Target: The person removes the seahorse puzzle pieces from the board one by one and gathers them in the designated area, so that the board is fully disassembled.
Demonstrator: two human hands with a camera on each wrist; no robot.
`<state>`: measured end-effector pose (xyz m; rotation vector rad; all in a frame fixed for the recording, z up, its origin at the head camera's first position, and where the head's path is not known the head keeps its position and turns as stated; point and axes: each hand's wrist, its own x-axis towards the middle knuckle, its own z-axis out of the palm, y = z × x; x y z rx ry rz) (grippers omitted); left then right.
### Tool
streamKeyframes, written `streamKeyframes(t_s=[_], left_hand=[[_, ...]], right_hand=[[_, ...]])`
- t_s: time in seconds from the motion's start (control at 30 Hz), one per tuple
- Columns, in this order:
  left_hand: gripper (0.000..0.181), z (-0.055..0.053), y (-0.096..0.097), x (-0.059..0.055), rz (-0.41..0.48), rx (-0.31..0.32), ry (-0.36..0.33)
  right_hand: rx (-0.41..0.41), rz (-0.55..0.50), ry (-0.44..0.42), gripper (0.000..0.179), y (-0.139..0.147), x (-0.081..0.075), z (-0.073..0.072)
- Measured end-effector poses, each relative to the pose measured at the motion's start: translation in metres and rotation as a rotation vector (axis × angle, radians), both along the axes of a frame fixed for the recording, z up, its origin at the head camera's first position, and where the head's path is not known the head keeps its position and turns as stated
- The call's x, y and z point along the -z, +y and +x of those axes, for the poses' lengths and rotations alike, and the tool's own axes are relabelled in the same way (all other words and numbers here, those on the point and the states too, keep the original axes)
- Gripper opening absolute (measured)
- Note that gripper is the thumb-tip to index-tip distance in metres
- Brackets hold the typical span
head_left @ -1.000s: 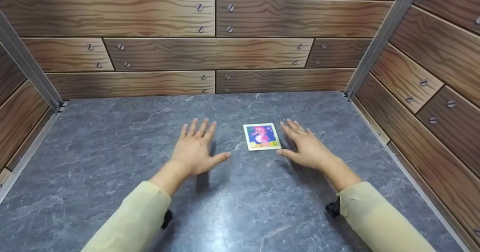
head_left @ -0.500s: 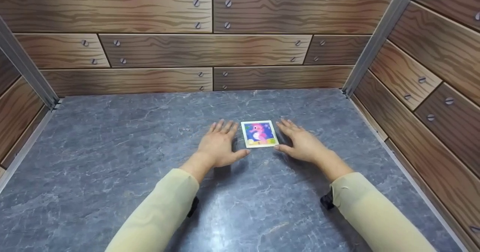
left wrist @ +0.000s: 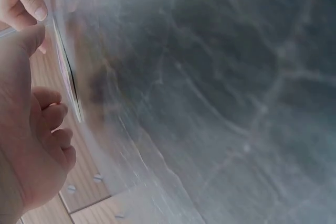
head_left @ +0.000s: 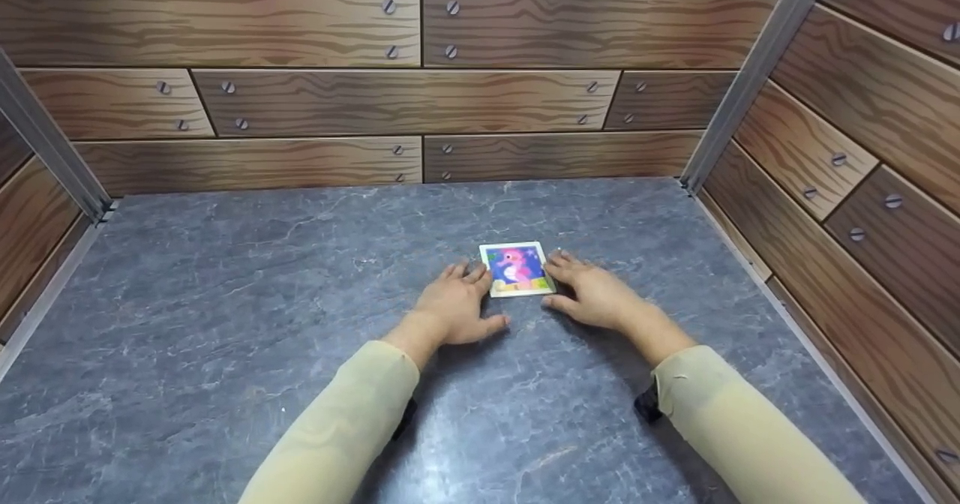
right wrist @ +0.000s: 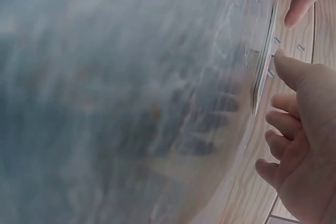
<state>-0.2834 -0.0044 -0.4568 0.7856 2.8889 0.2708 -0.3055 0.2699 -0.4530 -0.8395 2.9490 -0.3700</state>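
A flat, square picture card (head_left: 517, 270) with a white border lies on the table, showing a pink seahorse on blue. At its left edge is my left hand (head_left: 457, 305), palm down, with the fingertips against or very close to the border and the thumb pointing right. My right hand (head_left: 596, 292) is at the opposite edge, its index finger by the border and its thumb near the lower right corner. The left wrist view catches the card (left wrist: 65, 72) edge-on beyond the thumb. Edge-on too, the card (right wrist: 262, 61) appears past my right thumb in the right wrist view.
The grey marbled tabletop (head_left: 247, 301) spreads around both hands. A wood-patterned back wall (head_left: 360, 103) and a right side wall (head_left: 847, 211) bound it, with metal posts (head_left: 757, 76) at the corners. Both arms wear pale yellow sleeves (head_left: 337, 421).
My left hand has moved right to the card's left edge, its fingers bending downward. The right hand has come slightly closer to the card. The card has stayed about where it was.
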Motion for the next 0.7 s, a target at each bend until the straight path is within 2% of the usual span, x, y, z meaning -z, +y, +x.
streamKeyframes(t_s=[0.33,0.53,0.7], left_hand=[[0.090,0.004,0.005,0.006,-0.022,0.038,-0.043],[0.089,0.004,0.004,0.007,-0.019,0.052,-0.034],[0.087,0.004,0.000,0.007,-0.036,0.072,-0.020]], right_hand=[[-0.015,0.040,-0.057,0.059,-0.003,0.001,0.005],[0.004,0.082,-0.073,0.060,-0.007,-0.002,0.008],[0.002,0.093,-0.052,0.059,-0.012,-0.001,0.010]])
